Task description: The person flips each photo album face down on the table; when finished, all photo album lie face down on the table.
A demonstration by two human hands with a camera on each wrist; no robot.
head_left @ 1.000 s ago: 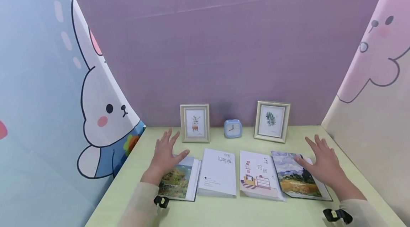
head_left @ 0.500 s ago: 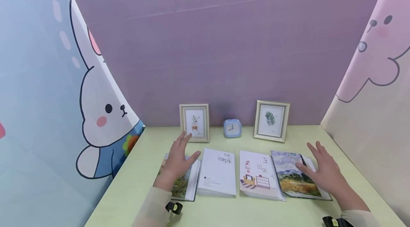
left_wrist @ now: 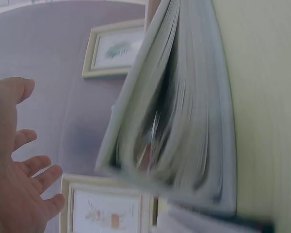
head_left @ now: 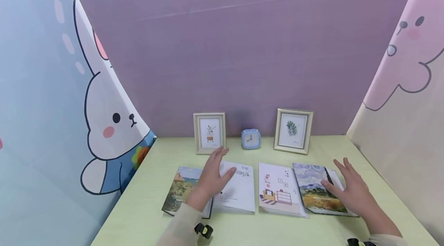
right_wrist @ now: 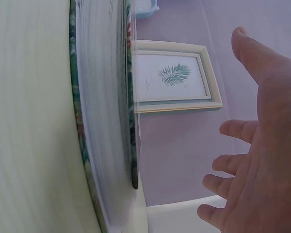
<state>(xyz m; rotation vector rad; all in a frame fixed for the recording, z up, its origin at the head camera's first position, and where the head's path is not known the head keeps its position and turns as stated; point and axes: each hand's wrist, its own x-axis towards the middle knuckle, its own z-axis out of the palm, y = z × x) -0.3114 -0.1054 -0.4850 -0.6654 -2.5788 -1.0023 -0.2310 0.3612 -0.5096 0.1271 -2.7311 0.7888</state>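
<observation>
My left hand [head_left: 211, 177], fingers spread, hovers above the left part of a white photo album [head_left: 239, 194] with Chinese lettering and hides part of its cover. Left of it lies an album with a landscape cover [head_left: 185, 186], partly behind my wrist. Over the right edge of an album with a painted field cover [head_left: 313, 188], my right hand [head_left: 354, 190] is held with its fingers apart. Between these lies a white album with a furniture drawing [head_left: 281, 190]. In the left wrist view, thick pages [left_wrist: 184, 107] stand close to the camera, apart from the fingers. Neither hand holds anything.
Behind the albums stand a picture frame with a potted plant [head_left: 209, 133], a light-blue alarm clock [head_left: 251, 139] and a frame with a green leaf [head_left: 293, 131]. A purple wall [head_left: 243, 53] backs the pale green table [head_left: 138, 207].
My left hand has moved right, from above the landscape album to above the lettered white album, uncovering most of the landscape cover. My right hand has shifted slightly down.
</observation>
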